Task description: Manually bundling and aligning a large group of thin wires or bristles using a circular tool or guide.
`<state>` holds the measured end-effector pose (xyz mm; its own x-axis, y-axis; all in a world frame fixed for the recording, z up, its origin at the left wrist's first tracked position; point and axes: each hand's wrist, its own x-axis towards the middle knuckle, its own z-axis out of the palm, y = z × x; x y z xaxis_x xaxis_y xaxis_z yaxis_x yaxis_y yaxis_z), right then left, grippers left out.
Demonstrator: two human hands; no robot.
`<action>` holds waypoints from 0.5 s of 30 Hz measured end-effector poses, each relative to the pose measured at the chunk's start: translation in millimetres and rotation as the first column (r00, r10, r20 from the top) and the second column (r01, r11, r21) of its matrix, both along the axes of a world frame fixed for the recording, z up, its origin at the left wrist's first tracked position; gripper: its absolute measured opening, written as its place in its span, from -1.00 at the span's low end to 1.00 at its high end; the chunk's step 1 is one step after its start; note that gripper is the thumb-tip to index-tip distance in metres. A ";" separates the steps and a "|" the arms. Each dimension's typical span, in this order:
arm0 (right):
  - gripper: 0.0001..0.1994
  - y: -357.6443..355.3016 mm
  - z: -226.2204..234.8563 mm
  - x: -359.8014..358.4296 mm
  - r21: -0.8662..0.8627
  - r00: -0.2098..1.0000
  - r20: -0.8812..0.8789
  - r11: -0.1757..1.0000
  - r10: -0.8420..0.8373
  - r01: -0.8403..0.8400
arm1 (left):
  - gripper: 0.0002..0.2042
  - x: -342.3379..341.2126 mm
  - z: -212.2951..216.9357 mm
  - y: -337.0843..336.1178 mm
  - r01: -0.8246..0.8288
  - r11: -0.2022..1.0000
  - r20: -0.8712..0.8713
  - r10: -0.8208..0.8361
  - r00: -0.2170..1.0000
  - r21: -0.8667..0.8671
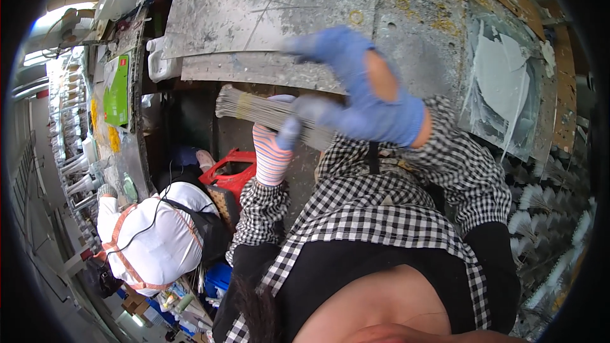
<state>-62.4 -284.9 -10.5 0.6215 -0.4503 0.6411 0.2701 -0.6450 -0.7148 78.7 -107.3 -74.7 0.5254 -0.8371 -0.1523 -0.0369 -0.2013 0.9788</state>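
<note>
While the left hand [273, 140] grips a grey stick bundle [249, 107], the right hand [354, 82] spreads open, blurred — contact unclear.

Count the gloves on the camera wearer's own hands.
2: a striped-cuffed glove on the left hand, partly hidden by the grey bundle; a blue glove on the right hand, blurred.

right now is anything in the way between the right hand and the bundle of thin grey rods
Nothing visible stands between the right hand and the bundle of thin grey rods: the hand, blurred, partly overlaps the bundle in this view, though contact cannot be told. The left hand grips the bundle.
</note>
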 end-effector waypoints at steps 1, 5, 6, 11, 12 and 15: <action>-0.61 -3.6 -9.9 -9.2 0.115 1.000 -0.021 0.993 -0.023 0.026 | -0.47 -6.9 -0.8 1.9 -0.159 0.982 -0.372 0.109 0.922 -0.106; -0.76 -15.3 -62.0 -48.2 0.349 0.877 -0.435 0.861 -0.202 0.371 | -0.68 -16.5 -38.9 8.4 -0.533 0.846 -0.998 0.049 0.034 0.023; -0.76 -15.7 -76.6 -54.3 0.352 0.877 -0.439 0.861 -0.194 0.366 | -0.74 -18.2 -48.7 6.2 -0.462 0.886 -0.983 -0.104 -0.148 -0.024; -0.85 -4.4 -126.1 -67.4 0.332 0.833 -0.462 0.811 -0.306 0.482 | -0.60 -40.5 -74.1 2.5 -0.519 0.838 -0.923 -0.049 -0.382 0.171; -0.85 -2.0 -126.5 -67.2 0.205 0.837 -0.431 0.867 -0.337 0.455 | -0.60 -42.5 -75.3 1.3 -0.514 0.839 -0.926 -0.034 -0.376 0.178; -0.86 -4.0 -127.4 -64.4 0.130 0.839 -0.417 0.891 -0.350 0.436 | -0.60 -45.7 -79.2 -2.5 -0.510 0.842 -0.921 -0.040 -0.387 0.177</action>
